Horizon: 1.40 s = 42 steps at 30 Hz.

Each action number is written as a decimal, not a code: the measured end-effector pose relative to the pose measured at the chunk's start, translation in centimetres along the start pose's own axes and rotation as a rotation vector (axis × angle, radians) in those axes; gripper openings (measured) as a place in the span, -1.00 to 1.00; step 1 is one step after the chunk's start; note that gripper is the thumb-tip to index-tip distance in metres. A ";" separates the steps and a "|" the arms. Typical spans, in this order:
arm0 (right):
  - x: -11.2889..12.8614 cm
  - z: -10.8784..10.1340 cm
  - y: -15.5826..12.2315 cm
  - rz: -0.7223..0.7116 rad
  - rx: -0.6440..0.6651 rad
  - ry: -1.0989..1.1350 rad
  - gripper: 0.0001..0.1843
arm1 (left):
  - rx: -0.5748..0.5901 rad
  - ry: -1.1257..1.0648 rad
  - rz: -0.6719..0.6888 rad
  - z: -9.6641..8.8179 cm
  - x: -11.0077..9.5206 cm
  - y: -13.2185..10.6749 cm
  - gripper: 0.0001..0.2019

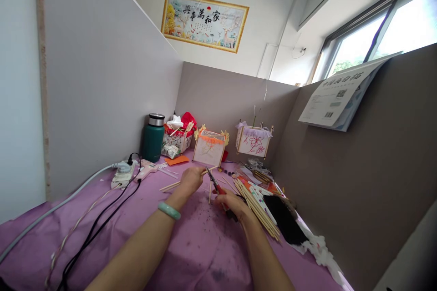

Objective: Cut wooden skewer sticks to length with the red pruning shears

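My left hand [193,179] is closed around a thin wooden stick [213,168], whose end sticks out to the right. My right hand [231,204] grips a red-and-black cutting tool [216,184]; its dark, narrow tip points up and left, close beside the left fingers. Whether the tip touches the stick I cannot tell. Loose wooden sticks [170,186] lie left of my left wrist, and another short stick [210,193] lies between the hands. Just beyond them stands a small paper lantern [209,152] with orange trim.
Right of my hand lies a bundle of wooden sticks [257,211] beside a black phone [286,219]. A lantern with purple trim [254,141] is near the back partition. At left are a green bottle [153,138], a power strip [123,176], cables and a pink glue gun [147,169].
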State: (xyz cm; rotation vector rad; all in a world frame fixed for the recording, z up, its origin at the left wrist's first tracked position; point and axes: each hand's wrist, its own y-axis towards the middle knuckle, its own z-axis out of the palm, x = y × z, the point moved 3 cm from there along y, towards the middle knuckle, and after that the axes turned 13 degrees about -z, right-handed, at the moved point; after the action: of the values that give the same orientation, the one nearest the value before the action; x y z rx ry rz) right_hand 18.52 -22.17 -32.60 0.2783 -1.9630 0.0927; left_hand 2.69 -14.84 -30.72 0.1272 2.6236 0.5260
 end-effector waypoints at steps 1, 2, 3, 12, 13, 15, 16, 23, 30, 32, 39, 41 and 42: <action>0.0 0.0 -0.1 -0.003 -0.005 -0.004 -0.50 | 0.005 -0.003 0.002 0.0 0.0 0.0 -0.70; 0.0 0.0 -0.1 -0.005 -0.007 -0.007 -0.51 | 0.010 -0.004 0.003 -0.1 0.0 0.1 -0.70; 0.0 -0.1 -0.1 -0.005 -0.008 -0.010 -0.51 | 0.017 -0.004 0.003 -0.1 0.0 0.1 -0.70; -0.7 0.3 0.7 -0.021 -0.062 -0.096 -0.54 | 0.027 -0.010 0.000 0.0 0.0 0.1 -0.69; -0.8 0.4 0.8 -0.027 -0.077 -0.118 -0.55 | 0.023 -0.004 -0.002 0.1 0.0 0.1 -0.70; -1.0 0.6 1.1 -0.032 -0.087 -0.140 -0.56 | 0.012 0.015 0.001 0.3 0.0 0.0 -0.71; -1.1 0.6 1.2 -0.034 -0.084 -0.139 -0.57 | 0.008 0.022 0.005 0.3 0.0 -0.1 -0.72; -2.1 0.1 1.6 -0.016 -0.063 -0.014 -0.55 | 0.003 0.056 -0.051 0.0 -0.2 -0.4 -0.71; -1.8 -0.1 1.2 -0.034 -0.031 0.053 -0.50 | -0.012 0.062 -0.028 0.1 -0.1 -0.2 -0.66; -1.6 -0.2 1.0 -0.053 -0.027 0.068 -0.50 | -0.020 0.054 -0.021 0.2 -0.1 -0.2 -0.66; -1.7 -0.3 0.9 -0.048 0.021 0.103 -0.63 | -0.014 0.036 -0.004 0.2 -0.1 -0.2 -0.64; -1.8 -0.3 0.9 -0.037 0.019 0.108 -0.67 | -0.014 0.037 0.000 0.2 -0.1 -0.1 -0.64; -1.8 -0.3 0.9 -0.034 0.016 0.110 -0.68 | -0.014 0.040 0.000 0.3 0.0 -0.1 -0.63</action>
State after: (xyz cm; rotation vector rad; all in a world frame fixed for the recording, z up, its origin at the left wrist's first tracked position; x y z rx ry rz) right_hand 19.29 -20.92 -34.08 0.3112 -1.8486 0.0996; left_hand 2.81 -14.82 -30.96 0.1134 2.6578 0.5526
